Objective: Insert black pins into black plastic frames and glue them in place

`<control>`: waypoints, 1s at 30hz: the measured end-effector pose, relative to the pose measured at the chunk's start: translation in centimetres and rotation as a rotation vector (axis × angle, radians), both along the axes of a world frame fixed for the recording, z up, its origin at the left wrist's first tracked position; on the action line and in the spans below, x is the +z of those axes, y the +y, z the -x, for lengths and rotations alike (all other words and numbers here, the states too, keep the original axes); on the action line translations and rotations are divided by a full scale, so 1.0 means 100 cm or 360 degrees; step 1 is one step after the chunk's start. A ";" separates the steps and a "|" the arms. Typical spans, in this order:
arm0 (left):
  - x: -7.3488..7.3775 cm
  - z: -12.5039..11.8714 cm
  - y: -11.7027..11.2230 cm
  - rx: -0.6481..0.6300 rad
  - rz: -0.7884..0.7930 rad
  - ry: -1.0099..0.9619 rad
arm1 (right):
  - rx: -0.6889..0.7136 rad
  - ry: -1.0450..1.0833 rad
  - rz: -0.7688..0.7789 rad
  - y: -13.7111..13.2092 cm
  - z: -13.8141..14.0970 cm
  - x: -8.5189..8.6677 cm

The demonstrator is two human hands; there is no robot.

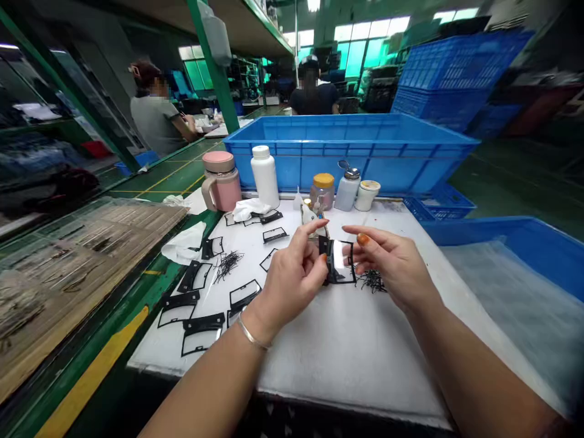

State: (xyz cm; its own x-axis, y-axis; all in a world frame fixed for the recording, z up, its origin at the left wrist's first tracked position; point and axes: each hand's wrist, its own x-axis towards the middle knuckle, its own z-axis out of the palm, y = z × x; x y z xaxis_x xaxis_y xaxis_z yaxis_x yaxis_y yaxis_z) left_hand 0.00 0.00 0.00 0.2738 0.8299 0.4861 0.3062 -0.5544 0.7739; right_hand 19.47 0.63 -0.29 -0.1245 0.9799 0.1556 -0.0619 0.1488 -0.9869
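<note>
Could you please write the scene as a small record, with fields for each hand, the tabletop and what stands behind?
Left hand: holds thin black plastic rectangular frame
Right hand: fingers at the frame's right edge; contact unclear
White tabletop: more black frames at left, two tangled piles of thin black strands
Back edge: pink handled mug, tall white plastic bottle
Beyond: large blue plastic crate

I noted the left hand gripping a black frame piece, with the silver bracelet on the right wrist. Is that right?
Not quite: the silver bracelet is on the left wrist, as the head view shows. The left hand does grip the black frame piece.
</note>
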 end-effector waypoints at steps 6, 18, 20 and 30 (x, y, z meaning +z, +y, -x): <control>0.000 0.000 0.000 -0.0041 0.0111 0.0033 | 0.0161 -0.0061 0.0098 -0.005 0.009 0.004; -0.003 -0.003 0.009 -0.0463 0.0979 -0.0437 | -0.0153 -0.0303 -0.0190 -0.015 0.018 0.009; -0.002 -0.004 0.010 -0.0439 0.1052 -0.0441 | -0.0211 -0.0404 -0.0277 -0.015 0.018 0.006; -0.003 -0.005 0.012 -0.0562 0.1297 -0.0366 | -0.0304 -0.0607 -0.0438 -0.017 0.020 0.005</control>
State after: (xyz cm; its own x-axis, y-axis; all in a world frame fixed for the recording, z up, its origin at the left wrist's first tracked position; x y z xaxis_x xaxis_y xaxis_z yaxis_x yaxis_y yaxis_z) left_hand 0.52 1.20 -0.27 0.5457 0.8263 -0.1392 0.0130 0.1578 0.9874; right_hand 17.43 -1.06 0.19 -0.0451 0.9199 0.3895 0.3488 0.3799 -0.8568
